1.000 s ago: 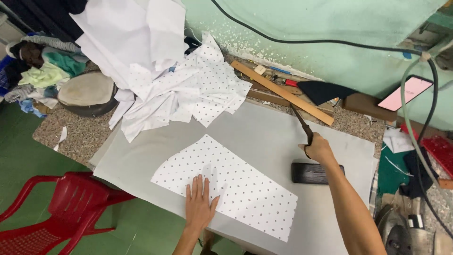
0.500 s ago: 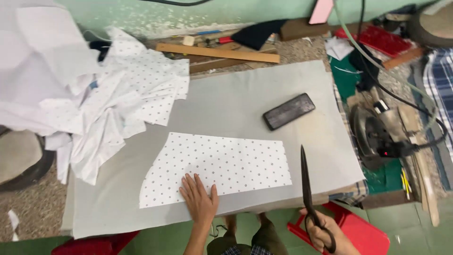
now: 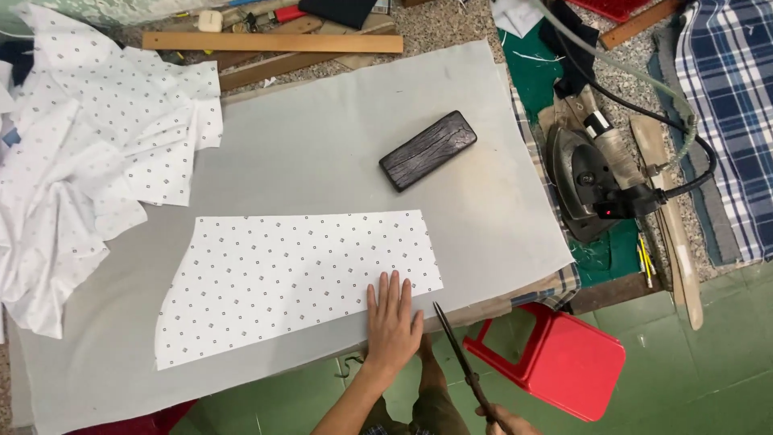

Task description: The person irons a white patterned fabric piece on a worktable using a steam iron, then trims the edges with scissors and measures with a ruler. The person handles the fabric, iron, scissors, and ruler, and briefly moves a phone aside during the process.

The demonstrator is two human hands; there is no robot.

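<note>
Under left hand [image 3: 392, 321] (flat), dotted fabric piece [image 3: 290, 274], scissors [image 3: 460, 358] beside.

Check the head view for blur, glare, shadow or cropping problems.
Head view: evenly lit and sharp; dotted fabric piece and left hand crisp, shadows soft. No glare on the grey table cover. Right hand is cropped by the bottom edge, scissors slightly soft.

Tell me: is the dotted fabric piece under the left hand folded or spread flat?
Spread flat: the dotted fabric piece lies in one smooth layer under the left hand.
</note>
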